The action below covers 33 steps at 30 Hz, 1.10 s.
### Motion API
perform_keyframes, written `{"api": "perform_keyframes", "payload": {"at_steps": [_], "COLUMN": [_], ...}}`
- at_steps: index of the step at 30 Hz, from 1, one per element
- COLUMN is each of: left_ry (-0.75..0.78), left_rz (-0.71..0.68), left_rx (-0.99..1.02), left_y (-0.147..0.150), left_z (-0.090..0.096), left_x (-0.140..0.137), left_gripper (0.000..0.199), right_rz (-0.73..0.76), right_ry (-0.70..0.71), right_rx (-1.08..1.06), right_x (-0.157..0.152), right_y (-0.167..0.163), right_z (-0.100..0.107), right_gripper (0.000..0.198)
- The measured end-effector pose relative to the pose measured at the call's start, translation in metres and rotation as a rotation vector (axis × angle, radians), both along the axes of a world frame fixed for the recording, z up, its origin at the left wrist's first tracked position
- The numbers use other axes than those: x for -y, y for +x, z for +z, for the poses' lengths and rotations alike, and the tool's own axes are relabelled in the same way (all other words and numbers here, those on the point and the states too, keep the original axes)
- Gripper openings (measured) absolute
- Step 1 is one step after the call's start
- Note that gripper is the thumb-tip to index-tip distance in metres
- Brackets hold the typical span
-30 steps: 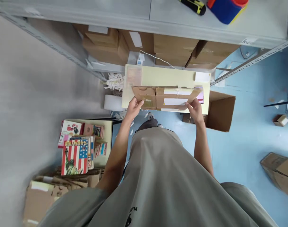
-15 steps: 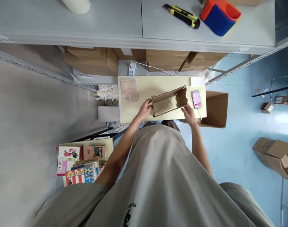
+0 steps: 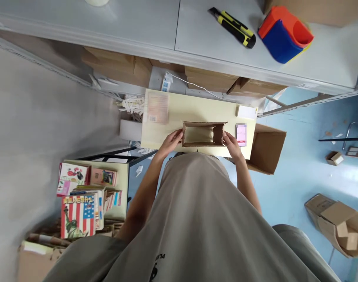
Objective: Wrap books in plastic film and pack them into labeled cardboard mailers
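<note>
A small brown cardboard box [image 3: 204, 143], open from top through to the bottom so the tabletop shows inside, is between my hands over the pale yellow table [image 3: 179, 103]. My left hand [image 3: 172, 141] grips its left end, fingers bent against the cardboard. At the opposite end my right hand [image 3: 232, 145] holds the right wall, its thumb and fingers around the edge. A phone [image 3: 241, 134] with a pinkish screen lies just right of my right hand. Behind it sits a white box [image 3: 247, 112], and a printed sheet [image 3: 157, 108] rests at the table's left.
A grey shelf [image 3: 132, 23] runs above the table, bearing a utility knife [image 3: 233, 27] and a blue-and-red tape dispenser [image 3: 284, 35]. A large open carton [image 3: 267, 149] stands right of the table. Books [image 3: 79, 213] are stacked on a stand at lower left. Another carton [image 3: 334, 223] lies on the floor.
The box has turned from a slant to nearly level with the table's front edge and moved slightly left. Both hands stay at its ends. The camera view has tilted and shifted.
</note>
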<state>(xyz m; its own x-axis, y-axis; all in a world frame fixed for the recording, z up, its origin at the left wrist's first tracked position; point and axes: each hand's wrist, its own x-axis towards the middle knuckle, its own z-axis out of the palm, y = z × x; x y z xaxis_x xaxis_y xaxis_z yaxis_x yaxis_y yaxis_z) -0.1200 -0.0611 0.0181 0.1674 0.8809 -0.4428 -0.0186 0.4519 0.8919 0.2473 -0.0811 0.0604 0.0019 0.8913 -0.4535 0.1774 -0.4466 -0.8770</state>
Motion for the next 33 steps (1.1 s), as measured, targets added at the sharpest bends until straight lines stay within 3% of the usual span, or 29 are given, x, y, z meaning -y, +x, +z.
{"api": "perform_keyframes", "payload": {"at_steps": [4, 11, 15, 17, 20, 22, 25, 28, 31, 33], "left_ry": [-0.014, 0.094, 0.134, 0.133, 0.116, 0.119, 0.133, 0.196, 0.263, 0.258], "left_rz": [0.078, 0.181, 0.23, 0.203, 0.04, -0.096, -0.235, -0.221, -0.149, -0.117], "left_rx": [-0.105, -0.298, -0.352, -0.338, -0.283, -0.246, -0.257, -0.371, -0.468, -0.473], "left_y": [0.017, 0.047, 0.049, 0.041, 0.025, 0.015, 0.009, 0.013, 0.018, 0.02], "left_z": [0.006, -0.009, -0.005, 0.003, 0.019, 0.029, 0.038, 0.038, 0.031, 0.027], "left_x": [-0.013, -0.034, -0.031, -0.024, -0.012, -0.007, -0.007, -0.015, -0.026, -0.032], "left_gripper": [0.098, 0.077, 0.068, 0.055, 0.043, 0.048, 0.062, 0.052, 0.037, 0.049], "right_rz": [-0.04, -0.118, -0.138, -0.078, 0.093, 0.148, 0.107, 0.045, -0.018, -0.047], "right_ry": [-0.004, -0.004, 0.073, 0.108, 0.082, 0.042, 0.052, 0.126, 0.179, 0.171], "right_rx": [-0.041, 0.038, 0.078, 0.019, -0.106, -0.137, -0.089, 0.044, 0.227, 0.308], "right_x": [-0.011, -0.029, -0.027, -0.022, -0.011, -0.006, -0.005, -0.014, -0.025, -0.029], "right_y": [0.007, 0.013, 0.019, 0.028, 0.043, 0.048, 0.045, 0.033, 0.023, 0.019], "right_z": [0.001, -0.029, -0.026, -0.017, -0.004, 0.001, 0.001, -0.005, -0.014, -0.019], "right_gripper": [0.074, 0.088, 0.08, 0.071, 0.067, 0.075, 0.078, 0.068, 0.073, 0.078]}}
